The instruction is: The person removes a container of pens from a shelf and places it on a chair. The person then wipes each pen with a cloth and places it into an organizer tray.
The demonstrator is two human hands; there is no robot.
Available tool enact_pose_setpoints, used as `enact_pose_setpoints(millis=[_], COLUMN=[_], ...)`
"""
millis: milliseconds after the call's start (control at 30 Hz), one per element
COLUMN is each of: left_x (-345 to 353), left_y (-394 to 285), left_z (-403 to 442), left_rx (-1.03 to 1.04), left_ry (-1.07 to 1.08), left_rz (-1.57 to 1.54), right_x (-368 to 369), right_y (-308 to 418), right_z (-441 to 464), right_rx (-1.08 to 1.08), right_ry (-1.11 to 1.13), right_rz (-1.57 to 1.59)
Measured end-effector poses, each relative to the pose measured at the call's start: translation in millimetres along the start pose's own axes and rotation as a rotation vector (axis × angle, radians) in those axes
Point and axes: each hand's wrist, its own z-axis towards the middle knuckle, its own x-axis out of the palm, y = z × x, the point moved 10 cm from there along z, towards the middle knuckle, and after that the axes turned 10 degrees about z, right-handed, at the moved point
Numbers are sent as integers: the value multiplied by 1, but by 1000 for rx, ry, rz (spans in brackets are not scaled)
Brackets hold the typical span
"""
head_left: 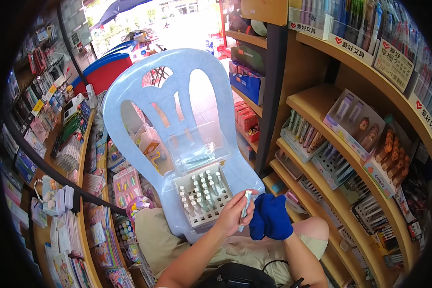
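Note:
Between its fingers my left hand (pixel 233 213) holds a light-coloured pen (pixel 245 210) with a white cap, nearly upright. A blue cloth (pixel 271 217) covers my right hand (pixel 279 229) right beside the pen, and its fingers are hidden under the fabric. On the seat of a light blue plastic chair (pixel 180 101) sits a white holder tray (pixel 218 210) with square holes, several white-capped pens standing in it. Behind the tray, a clear plastic box (pixel 201 146) rests on the chair with thin pale items inside.
Curved wooden shelves (pixel 317 103) with pens and boxed stationery rise on the right. Shelves of notebooks and packets (pixel 65 235) line the left. A pink tray (pixel 126 187) lies left of the chair. Beyond the chair is a bright doorway.

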Motion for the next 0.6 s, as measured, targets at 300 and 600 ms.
enact_pose_setpoints(millis=[300,600], left_x=[-4,-7], left_y=[20,42], left_z=[-2,1], left_rx=[-72,-87], left_ry=[-34,-29], left_rz=[87,490], right_x=[-3,2], right_y=[-14,13], right_z=[0,5], right_rx=[111,-144], right_ry=[31,144], right_rz=[296,-367])
